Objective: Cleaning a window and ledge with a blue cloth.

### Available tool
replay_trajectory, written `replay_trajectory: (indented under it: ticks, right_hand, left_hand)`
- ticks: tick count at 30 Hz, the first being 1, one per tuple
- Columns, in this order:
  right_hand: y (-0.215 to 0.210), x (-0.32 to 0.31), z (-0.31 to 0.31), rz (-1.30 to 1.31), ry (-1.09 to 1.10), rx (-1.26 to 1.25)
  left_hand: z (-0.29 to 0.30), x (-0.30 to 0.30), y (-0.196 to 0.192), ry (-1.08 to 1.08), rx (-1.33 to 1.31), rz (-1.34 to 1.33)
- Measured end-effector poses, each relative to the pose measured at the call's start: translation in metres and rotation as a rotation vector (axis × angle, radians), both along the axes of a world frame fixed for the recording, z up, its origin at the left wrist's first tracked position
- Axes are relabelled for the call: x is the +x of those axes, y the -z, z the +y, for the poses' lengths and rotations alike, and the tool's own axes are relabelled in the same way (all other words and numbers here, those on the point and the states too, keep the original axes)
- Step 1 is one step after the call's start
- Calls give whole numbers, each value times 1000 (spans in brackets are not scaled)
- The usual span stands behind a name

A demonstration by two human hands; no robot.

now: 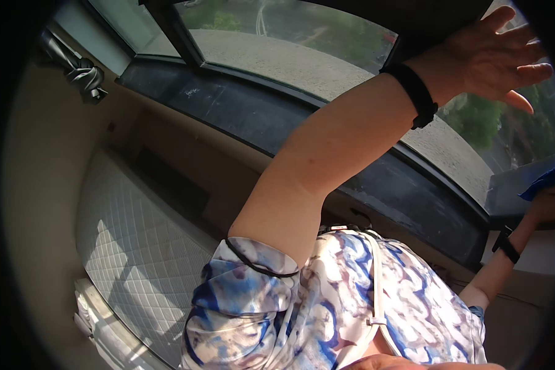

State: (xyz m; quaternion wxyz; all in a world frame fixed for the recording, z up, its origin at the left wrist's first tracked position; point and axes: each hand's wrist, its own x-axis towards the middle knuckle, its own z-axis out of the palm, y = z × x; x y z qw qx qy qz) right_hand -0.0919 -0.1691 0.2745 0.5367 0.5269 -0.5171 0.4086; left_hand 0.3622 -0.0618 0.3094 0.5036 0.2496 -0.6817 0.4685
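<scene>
My left arm reaches up across the window, and my left hand (496, 61) is open with its fingers spread at the upper right. It overlaps the dark window frame and the glass (478, 120); I cannot tell whether it touches them. At the far right edge, my right hand (547, 205) is closed on a blue cloth (544, 183). The cloth lies by the corner end of the dark window ledge. Shadow and the picture's rim hide part of that hand. A black band (412, 95) circles my left wrist, and another (506, 245) is on the right.
Below the window runs a dark sill (228, 111) with pale smudges. A quilted mattress (135, 240) stands at the left, next to whitish slats or boards (102, 320). A knotted grey curtain (83, 77) hangs by the left wall. Outside lies a rough grey ledge (277, 58).
</scene>
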Motion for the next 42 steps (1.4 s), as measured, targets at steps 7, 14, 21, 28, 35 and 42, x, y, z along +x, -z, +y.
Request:
replay_trajectory:
  ticks: [7,14,21,28,35,42]
  right_hand:
    - [92,75,65,12,-92,102]
    - [140,162,105,24,-331,214]
    - [142,256,125,96,-745,472]
    - [163,303,128,187,-845,538]
    - [175,316,145,171,-1010,758]
    - [210,294,143,167,-1064,1050]
  left_hand:
    - [-62,-69,36,-479,294,247]
    - [-8,-3,3,107,109,-36]
    - [-3,4,24,21,173,-78]
    - [71,52,164,-238,560,-79]
    - [151,99,252,-491,892,-92]
    - [162,103,287,-430,933,72]
